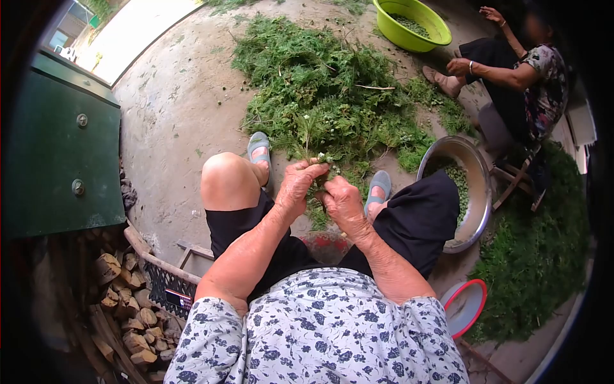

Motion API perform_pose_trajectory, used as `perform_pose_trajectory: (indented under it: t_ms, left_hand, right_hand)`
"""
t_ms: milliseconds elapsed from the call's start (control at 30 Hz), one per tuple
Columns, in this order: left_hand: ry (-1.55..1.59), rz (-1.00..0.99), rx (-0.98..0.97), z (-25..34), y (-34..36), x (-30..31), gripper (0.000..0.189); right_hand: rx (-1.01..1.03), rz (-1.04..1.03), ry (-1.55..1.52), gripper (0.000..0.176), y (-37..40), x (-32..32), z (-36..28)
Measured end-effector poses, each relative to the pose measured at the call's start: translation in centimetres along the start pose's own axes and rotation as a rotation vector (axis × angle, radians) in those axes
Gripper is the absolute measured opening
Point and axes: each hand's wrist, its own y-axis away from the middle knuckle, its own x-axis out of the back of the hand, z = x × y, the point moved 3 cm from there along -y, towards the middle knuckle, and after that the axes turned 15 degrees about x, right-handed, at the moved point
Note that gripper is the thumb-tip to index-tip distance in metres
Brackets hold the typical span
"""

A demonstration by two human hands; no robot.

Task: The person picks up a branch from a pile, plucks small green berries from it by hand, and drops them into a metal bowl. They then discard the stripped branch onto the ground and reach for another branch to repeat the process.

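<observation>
My left hand (299,184) is closed, thumb and fingers pinching a green leafy sprig (324,160) with small pale round cones on it. Close beside it on the right, my right hand (344,200) has its fingers curled around the lower part of the same sprig, its stem end partly hidden by the fingers. Both hands are in front of my knees. Just beyond them a large heap of cut green branches (320,83) lies on the ground. By my right knee stands a metal basin (478,221) holding many small green cones (458,182).
At the back, a lime-green tub (419,43) holds more green cones. A person (537,83) sits at the right on a wooden stool (518,182). More greenery (537,256) lies behind the basin, near a red-rimmed bowl (465,308). Left are a green cabinet (61,147) and split firewood (137,320).
</observation>
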Motion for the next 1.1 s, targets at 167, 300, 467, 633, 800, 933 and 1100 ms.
perform_pose_trajectory:
  t_ms: [167, 300, 467, 633, 800, 933, 1100]
  left_hand:
    - [-0.056, 0.032, -0.17, 0.7, 0.6, 0.1, 0.014]
    - [-0.13, 0.075, -0.169, 0.7, 0.7, 0.2, 0.015]
    - [-0.165, 0.029, -0.112, 0.3, 0.8, -0.1, 0.014]
    - [-0.344, 0.022, -0.12, -0.2, 0.3, 0.5, 0.012]
    - [-0.32, -0.011, -0.126, -0.3, 0.0, 0.4, 0.01]
    - [-0.339, -0.081, -0.136, 0.4, 1.5, -0.9, 0.013]
    - [-0.559, 0.031, -0.249, 0.6, 1.7, -0.8, 0.019]
  right_hand:
    - [-0.546, 0.108, -0.71, 0.019, 0.3, 0.7, 2.2]
    - [-0.528, 0.33, -0.756, 0.016, -0.6, 2.9, 2.5]
    - [-0.478, 0.383, -0.771, 0.02, -1.0, 2.4, 2.4]
    - [-0.542, 0.349, -0.91, 0.016, -0.3, 1.3, 2.7]
    - [-0.592, 0.371, -1.185, 0.014, 0.1, 1.4, 3.2]
    - [-0.613, 0.442, -1.418, 0.013, -0.1, 1.9, 3.2]
    - [-0.594, 0.378, -1.318, 0.015, -0.5, 2.9, 3.8]
